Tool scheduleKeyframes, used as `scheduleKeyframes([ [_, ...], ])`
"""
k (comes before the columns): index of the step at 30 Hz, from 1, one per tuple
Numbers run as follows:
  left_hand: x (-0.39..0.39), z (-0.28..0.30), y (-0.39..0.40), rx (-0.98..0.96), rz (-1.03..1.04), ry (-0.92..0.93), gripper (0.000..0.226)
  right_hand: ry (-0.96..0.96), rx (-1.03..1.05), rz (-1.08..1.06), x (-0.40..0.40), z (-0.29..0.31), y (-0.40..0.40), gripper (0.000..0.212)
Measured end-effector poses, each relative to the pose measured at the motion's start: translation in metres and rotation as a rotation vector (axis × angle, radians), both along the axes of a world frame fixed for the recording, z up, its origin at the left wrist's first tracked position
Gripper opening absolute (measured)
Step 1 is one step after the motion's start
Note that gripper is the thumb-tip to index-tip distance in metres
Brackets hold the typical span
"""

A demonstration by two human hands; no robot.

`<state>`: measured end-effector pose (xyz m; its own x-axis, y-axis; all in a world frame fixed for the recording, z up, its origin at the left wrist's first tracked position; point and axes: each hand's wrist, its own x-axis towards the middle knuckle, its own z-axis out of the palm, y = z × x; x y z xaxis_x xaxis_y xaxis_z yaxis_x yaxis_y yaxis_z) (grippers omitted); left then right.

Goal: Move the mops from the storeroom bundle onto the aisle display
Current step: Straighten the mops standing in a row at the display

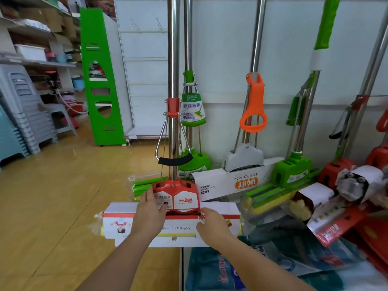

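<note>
Against the white wall, my left hand (150,208) and right hand (212,222) grip the red mop (176,196); leaning mops at three o'clock (294,171) could topple if nudged.

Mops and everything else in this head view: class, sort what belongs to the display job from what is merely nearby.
Job:
- red mop
- left hand and right hand on its head
- green mop, orange-handled mop against the wall

Nearby:
- stacked grey stools
- green shelf end
- white bin
</note>
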<state>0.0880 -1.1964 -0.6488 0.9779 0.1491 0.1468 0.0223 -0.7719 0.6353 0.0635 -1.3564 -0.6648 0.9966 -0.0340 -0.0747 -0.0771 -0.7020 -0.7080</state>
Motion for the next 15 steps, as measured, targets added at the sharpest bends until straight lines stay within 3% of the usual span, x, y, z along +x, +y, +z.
scheduleKeyframes([
  [7, -0.011, -0.002, -0.006, -0.062, 0.042, -0.022, 0.076, -0.011, 0.004, 0.000, -0.005, 0.000, -0.004, 0.033],
  [11, -0.039, -0.012, -0.022, -0.112, 0.110, -0.159, 0.063, -0.051, -0.008, -0.010, -0.009, 0.000, -0.010, 0.045],
  [15, -0.069, -0.035, -0.047, -0.037, -0.035, -0.192, 0.052, -0.091, -0.004, -0.032, -0.016, -0.006, -0.015, 0.047],
])
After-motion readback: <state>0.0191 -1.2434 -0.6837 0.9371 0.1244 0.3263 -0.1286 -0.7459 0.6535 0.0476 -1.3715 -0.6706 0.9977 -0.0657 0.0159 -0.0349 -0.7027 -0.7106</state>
